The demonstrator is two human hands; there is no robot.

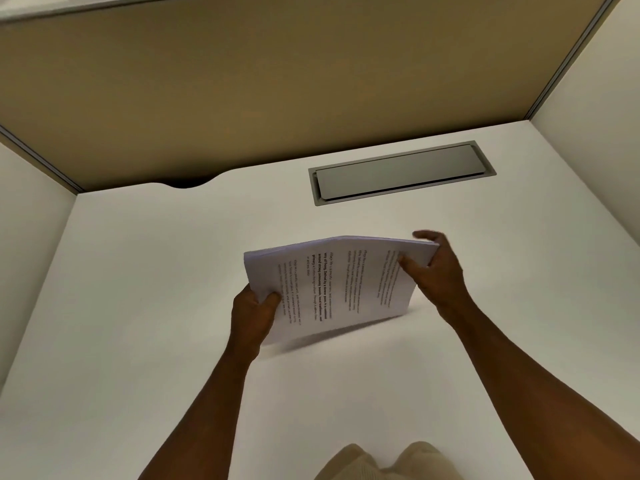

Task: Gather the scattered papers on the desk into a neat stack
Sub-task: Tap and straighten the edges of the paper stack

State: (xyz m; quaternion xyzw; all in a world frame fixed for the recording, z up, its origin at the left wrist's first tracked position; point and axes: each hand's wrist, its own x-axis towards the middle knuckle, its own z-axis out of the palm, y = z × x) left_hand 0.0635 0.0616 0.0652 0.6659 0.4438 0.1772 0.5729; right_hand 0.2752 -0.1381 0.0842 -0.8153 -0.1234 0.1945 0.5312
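Note:
A bundle of white printed papers (332, 285) stands tilted on its lower long edge on the white desk (138, 306), text side facing me. My left hand (254, 315) grips its lower left corner, thumb on the front sheet. My right hand (438, 268) grips the upper right corner, thumb on the front and fingers curled over the top edge. The sheets bow slightly along the top. No loose papers show elsewhere on the desk.
A grey metal cable hatch (401, 173) is set into the desk at the back right. A tan partition (277, 81) closes the back, white side walls stand left and right. A curved cable cut-out (188, 183) sits at the back left edge.

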